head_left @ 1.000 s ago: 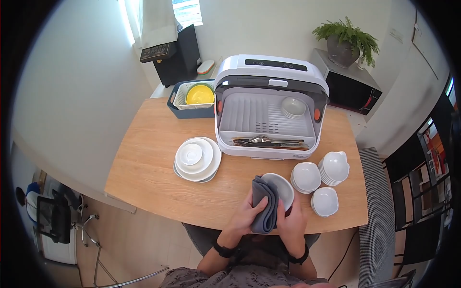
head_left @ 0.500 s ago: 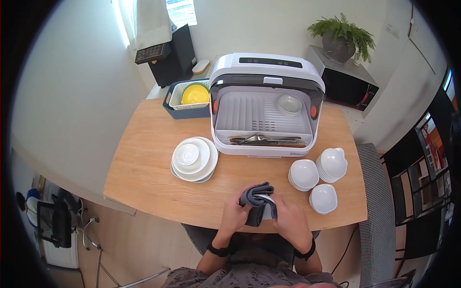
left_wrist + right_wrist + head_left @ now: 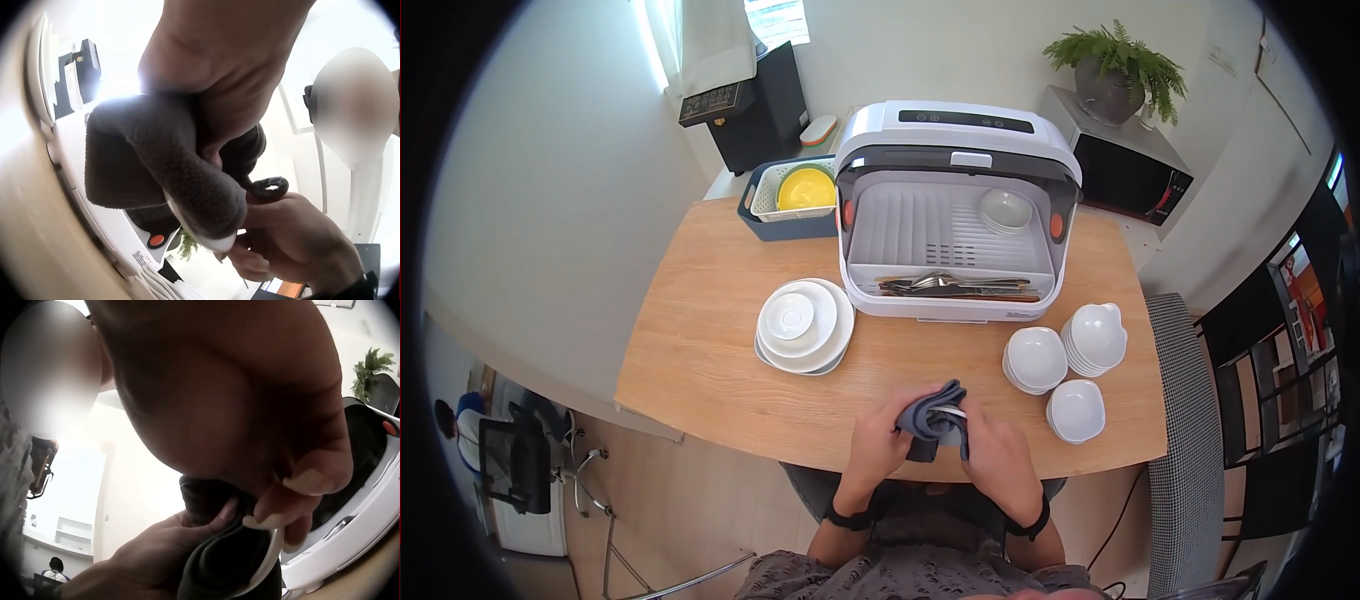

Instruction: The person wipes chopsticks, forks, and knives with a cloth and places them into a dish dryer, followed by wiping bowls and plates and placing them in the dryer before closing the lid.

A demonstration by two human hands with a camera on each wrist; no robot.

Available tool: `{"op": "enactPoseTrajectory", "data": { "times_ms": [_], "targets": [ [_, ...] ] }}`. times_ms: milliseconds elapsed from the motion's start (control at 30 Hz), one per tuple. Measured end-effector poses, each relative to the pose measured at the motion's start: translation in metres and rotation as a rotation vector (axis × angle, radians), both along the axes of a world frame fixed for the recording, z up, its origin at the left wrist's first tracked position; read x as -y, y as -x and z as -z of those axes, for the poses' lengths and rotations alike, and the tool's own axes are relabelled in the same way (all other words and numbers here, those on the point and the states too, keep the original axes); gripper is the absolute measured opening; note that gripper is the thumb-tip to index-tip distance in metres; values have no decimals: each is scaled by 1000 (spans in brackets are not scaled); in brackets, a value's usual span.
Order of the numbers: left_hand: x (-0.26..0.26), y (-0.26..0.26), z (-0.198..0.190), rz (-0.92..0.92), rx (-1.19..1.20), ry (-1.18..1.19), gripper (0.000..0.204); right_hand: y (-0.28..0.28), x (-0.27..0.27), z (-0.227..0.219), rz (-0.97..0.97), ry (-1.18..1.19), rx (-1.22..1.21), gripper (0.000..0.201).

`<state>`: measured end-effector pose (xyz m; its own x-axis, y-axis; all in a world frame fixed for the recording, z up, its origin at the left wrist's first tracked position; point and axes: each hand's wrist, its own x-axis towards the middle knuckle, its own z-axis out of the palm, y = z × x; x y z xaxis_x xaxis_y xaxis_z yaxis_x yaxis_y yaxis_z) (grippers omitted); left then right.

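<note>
A dark grey cloth [image 3: 922,412] is folded over the rim of a white bowl [image 3: 948,410], held above the table's front edge. My left hand [image 3: 874,440] grips the cloth around the bowl from the left. From the right, my right hand [image 3: 1003,462] pinches the bowl's rim. In the left wrist view the cloth [image 3: 181,156] wraps over the rim, and a strip of the white bowl [image 3: 215,245] shows below it. The right wrist view shows the bowl's edge [image 3: 270,562] beside the fingertips. Most of the bowl is hidden by cloth and hands.
Stacked white bowls [image 3: 1036,358] stand at the right, stacked plates [image 3: 828,345] at the left. Behind is an open dish cabinet [image 3: 960,310] holding bowls and cutlery. A blue basket [image 3: 785,230] with a yellow bowl [image 3: 807,188] sits at the back left.
The bowl has turned from facing up to nearly edge-on, and the cloth now folds over its rim. Both hands have shifted around it, still holding on.
</note>
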<state>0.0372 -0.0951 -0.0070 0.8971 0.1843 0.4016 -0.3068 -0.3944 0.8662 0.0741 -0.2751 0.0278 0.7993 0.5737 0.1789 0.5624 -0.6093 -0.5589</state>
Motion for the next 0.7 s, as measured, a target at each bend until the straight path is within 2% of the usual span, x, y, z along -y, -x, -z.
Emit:
{"op": "enactPoseTrajectory", "data": {
  "times_ms": [67, 167, 200, 300, 333, 367, 433, 633, 667, 700],
  "targets": [
    [1, 1, -6, 8, -52, -84, 53, -5, 2, 4, -35, 74, 30, 39],
    [1, 1, -5, -16, -27, -94, 51, -9, -3, 11, -11, -77, 142, 34],
    [2, 0, -2, -30, -3, -76, 50, -7, -6, 12, 29, -161, 101, 33],
    [23, -8, 12, -246, 80, 645, 46, 4, -19, 21, 117, -361, -3, 29],
    [21, -8, 11, -186, 73, 735, 46, 7, -22, 27, 127, -394, -23, 29],
    [22, -7, 13, -201, 92, 685, 44, 9, -23, 30, 138, -427, -44, 28],
    [22, -6, 15, -234, 135, 583, 41, 9, -19, 27, 140, -324, -70, 28],
    [7, 2, 5, -13, 51, -85, 51, -2, 3, -8, -40, 113, 30, 27],
    [8, 2, 3, -4, 41, -99, 59, -2, 4, -9, -54, 173, 26, 27],
    [7, 2, 1, -6, 47, -84, 57, -3, 4, -8, -50, 146, 50, 27]
  ]
}}
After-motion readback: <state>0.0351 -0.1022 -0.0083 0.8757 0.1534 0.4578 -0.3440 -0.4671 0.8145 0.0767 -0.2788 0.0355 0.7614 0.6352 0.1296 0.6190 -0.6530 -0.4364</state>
